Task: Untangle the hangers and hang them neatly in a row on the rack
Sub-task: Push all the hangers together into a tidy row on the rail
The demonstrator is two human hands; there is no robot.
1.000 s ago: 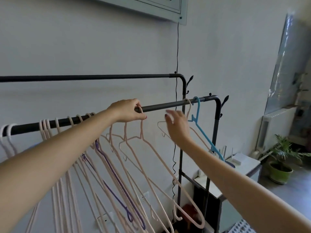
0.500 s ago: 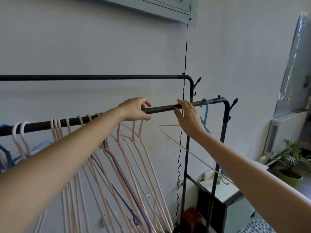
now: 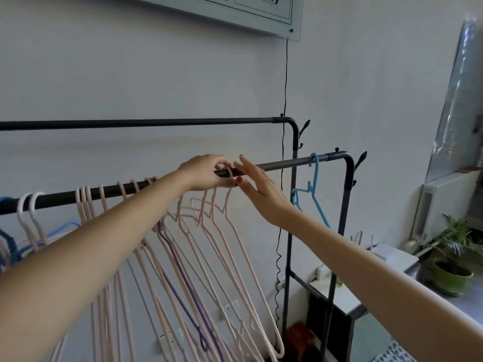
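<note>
I am looking down two bare arms that are reaching toward the near rail [image 3: 285, 163] of a dark metal rack. The left hand [image 3: 206, 173] is curling round the rail, fingers and thumb closing on the hook of a pale pink hanger [image 3: 230, 212] that is hanging there. The right hand [image 3: 258, 189] is lying open just to the right of it, fingers spread flat along the rail and gripping nothing, its fingertips touching the left hand's. More pink hangers [image 3: 83, 202] are crowding the rail to the left, their bodies slanting and crossing under my left arm, with a purple hanger [image 3: 180, 267] threading through them. At the far left edge, blue hangers [image 3: 10, 246] are bunching together with white-hooked ones. A single light blue hanger [image 3: 313, 189] is hanging apart at the right end of the rail, near the corner post. The far rail [image 3: 146, 123], higher and closer to the wall, is carrying nothing. A black cable [image 3: 285, 82] is running down the wall from a framed sign [image 3: 261, 11]. A potted plant [image 3: 452, 273] is sitting on the floor at right, beside a white counter [image 3: 392, 257].
</note>
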